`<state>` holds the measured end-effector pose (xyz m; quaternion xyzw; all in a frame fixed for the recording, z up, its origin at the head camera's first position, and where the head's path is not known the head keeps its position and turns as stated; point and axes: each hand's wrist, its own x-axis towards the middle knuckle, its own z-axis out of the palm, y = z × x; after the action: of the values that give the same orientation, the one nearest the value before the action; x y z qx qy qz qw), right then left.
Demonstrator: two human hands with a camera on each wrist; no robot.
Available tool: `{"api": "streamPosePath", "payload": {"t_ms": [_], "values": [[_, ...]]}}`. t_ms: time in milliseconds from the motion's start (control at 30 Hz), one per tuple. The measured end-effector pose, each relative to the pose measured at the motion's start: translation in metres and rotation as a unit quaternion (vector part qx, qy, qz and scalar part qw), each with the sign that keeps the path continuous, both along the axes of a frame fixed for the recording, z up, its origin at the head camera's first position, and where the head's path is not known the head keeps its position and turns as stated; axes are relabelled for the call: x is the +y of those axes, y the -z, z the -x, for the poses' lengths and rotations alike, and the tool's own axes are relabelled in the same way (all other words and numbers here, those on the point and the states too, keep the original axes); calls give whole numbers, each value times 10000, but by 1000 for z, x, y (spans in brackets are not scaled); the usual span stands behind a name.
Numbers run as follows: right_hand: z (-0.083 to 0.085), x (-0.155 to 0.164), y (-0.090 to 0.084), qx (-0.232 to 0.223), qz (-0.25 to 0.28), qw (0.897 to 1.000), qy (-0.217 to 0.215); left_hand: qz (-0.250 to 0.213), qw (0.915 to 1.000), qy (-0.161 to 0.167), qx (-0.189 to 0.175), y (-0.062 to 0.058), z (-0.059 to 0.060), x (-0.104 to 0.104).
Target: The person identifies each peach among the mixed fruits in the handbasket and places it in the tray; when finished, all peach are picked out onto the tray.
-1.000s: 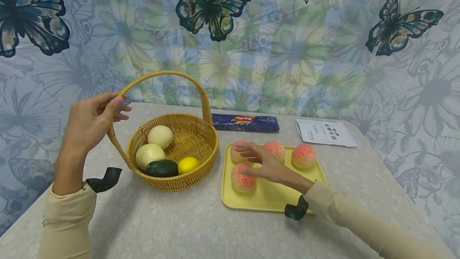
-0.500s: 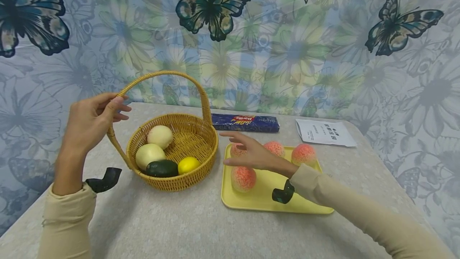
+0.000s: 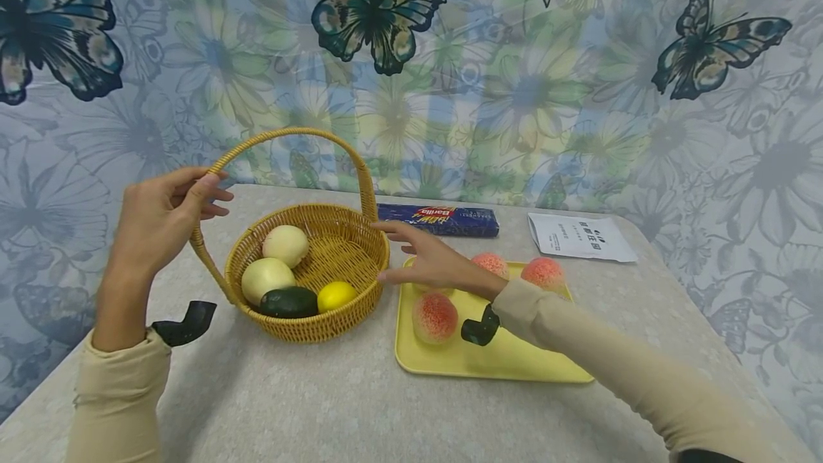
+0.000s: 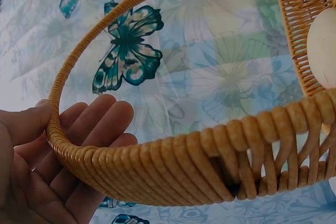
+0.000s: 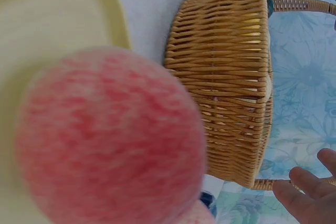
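Head view: left hand (image 3: pixel 161 216) sits at the left of the frame w/ fingers curled round the lower left run of the basket handle (image 3: pixel 289 136); the left wrist view confirms it, thumb on one side of the woven hoop and fingers (image 4: pixel 100 124) on the other, a loose wrap rather than a hard squeeze. Basket (image 3: pixel 369 263) stands left of centre on the table (image 3: pixel 321 399), holding two pale round fruits (image 3: pixel 286 245), a dark green one (image 3: pixel 289 302) and a yellow one (image 3: pixel 336 296). Right hand (image 3: pixel 431 263) is at frame centre, fingers spread and straight, holding nothing, hovering betw. the basket's right rim and the yellow tray (image 3: pixel 501 363); whether it touches the rim can't be told. Peaches on the tray: one at the near left (image 3: pixel 434 316), two at the back (image 3: pixel 489 263), and one seems partly hidden under the hand. Right wrist view shows a peach (image 5: pixel 105 135) close below the camera and the basket wall just beside the tray edge. Judgement: to do this well, the left hand should keep the handle steady so the basket doesn't tip, the right should close round one peach w/ full fingers, not tips, lift clear of the rim, and set it in the free right half, away from the yellow fruit.
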<state>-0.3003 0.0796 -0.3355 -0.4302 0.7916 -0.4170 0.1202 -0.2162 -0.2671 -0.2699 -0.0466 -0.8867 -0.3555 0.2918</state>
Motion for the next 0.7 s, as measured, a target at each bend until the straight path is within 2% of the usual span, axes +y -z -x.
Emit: {"api": "streamPosePath", "payload": {"t_ms": [300,700], "values": [[7,-21,-8,150,-32,9999,-69,-3,10000,11,3,0,0,0],[19,-41,-12,427,-479,9977,-230,-21,10000,45,35,2,1,-1]]}}
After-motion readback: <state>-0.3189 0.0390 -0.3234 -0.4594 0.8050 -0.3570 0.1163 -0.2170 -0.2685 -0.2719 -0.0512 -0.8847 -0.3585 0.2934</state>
